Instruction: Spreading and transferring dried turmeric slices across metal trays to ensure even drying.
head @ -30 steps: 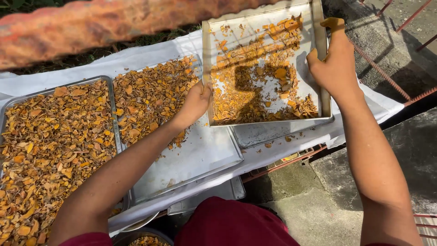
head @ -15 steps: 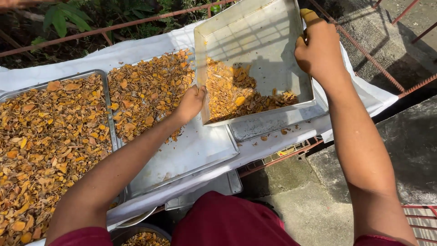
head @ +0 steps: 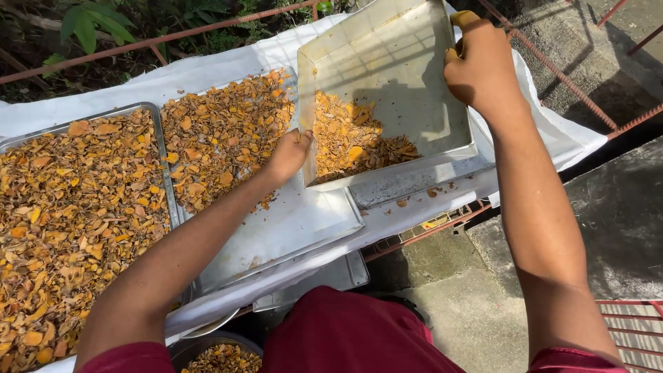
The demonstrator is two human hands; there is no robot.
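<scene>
Both hands (head: 476,65) on tilted tray (head: 407,90)

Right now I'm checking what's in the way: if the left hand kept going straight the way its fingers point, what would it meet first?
The left hand already rests against the tilted metal tray; going on, it would likely press into that tray's lower corner and the dried orange slices heaped there.

Outdoor drying yard; metal trays (head: 228,255) beside foliage (head: 90,21).

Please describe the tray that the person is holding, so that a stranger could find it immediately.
On the white cloth lie metal trays of dried orange pieces. The held tray, rightmost, is tilted between both hands. Unlike its neighbours, it is mostly bare.
</scene>
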